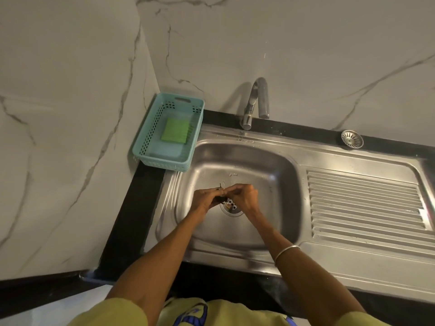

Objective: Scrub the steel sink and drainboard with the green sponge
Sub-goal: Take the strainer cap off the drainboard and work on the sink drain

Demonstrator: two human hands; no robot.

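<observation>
View from above the sink corner. I am holding both hands together low inside the steel sink (277,175), just above the drain (231,208) at its centre. My left hand (207,196) is lying at 9 o'clock of the drain with its fingers curled inward; something small and dark is showing at its fingertips, too small to identify, so I cannot tell whether it is gripping anything. My right hand (244,196) is lying at 3 o'clock of the drain, fingers bent and meeting the left hand's fingers; whether it is holding anything I also cannot tell. A thin bangle (286,252) is sitting on my right forearm.

The green sponge (175,131) is lying flat inside the teal basket (143,151), which is standing on the black counter (131,220) at 10 o'clock of the basin, against the marble wall (70,114). The sponge is well apart from both hands. The tap (255,102) is rising at 12 o'clock of the basin, its spout curving down. The ribbed drainboard (364,203) is extending at 3 o'clock of the basin. A round metal strainer (352,139) is resting on the counter edge at 1 o'clock, beyond the drainboard.
</observation>
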